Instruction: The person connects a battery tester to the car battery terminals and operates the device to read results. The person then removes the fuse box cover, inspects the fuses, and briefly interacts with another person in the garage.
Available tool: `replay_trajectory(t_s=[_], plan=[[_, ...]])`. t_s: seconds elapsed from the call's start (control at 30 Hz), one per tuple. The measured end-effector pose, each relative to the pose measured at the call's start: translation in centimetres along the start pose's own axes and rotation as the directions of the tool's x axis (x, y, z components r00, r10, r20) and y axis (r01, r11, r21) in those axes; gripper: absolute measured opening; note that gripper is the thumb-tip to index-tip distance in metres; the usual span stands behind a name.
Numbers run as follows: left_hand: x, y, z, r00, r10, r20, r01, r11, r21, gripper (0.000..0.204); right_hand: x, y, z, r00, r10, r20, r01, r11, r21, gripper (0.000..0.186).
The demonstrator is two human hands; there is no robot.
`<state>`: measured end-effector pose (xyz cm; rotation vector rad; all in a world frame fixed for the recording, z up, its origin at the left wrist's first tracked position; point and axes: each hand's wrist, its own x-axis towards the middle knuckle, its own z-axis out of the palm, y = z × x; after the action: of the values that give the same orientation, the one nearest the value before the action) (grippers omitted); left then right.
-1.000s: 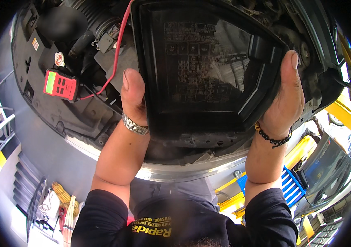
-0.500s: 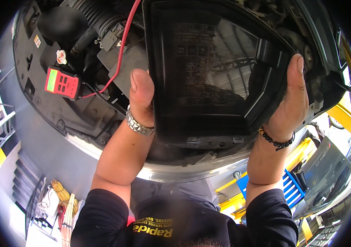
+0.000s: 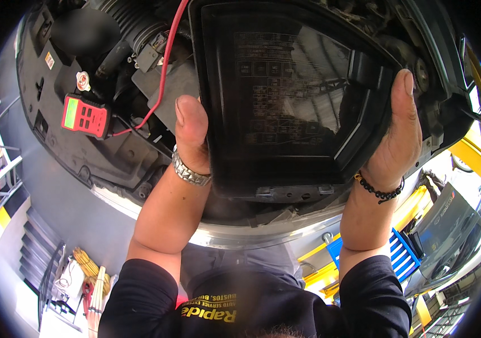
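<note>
Black plastic cover (image 3: 280, 112) is held above the engine bay (image 3: 113, 160), left side by the left hand (image 3: 191, 132), right rim by the right hand (image 3: 395, 138); both are part-curled, thumbs up, fingers mostly hidden. It is judged light, stiff, slightly slippery where shiny, and best gripped by opposite side rims.

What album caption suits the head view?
Left hand and right hand hold a black cover over the engine bay, a red device at left.
</note>
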<state>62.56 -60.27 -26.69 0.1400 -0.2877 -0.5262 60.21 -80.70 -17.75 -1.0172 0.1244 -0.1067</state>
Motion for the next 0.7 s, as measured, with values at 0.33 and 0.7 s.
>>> replay_trajectory(t_s=[0.33, 0.7], plan=[[-0.7, -0.1, 0.8, 0.976, -0.056, -0.209, 0.104, 0.968, 0.227, 0.118, 0.2, 0.0, -0.2, 0.994, -0.022, 0.104, 0.018, 0.999, 0.040, 0.039], [-0.3, 0.9, 1.0, 0.972, -0.147, -0.186, 0.204, 0.917, 0.344, 0.120, -0.1, 0.0, -0.3, 0.991, -0.003, -0.136, -0.015, 0.991, -0.130, 0.039]])
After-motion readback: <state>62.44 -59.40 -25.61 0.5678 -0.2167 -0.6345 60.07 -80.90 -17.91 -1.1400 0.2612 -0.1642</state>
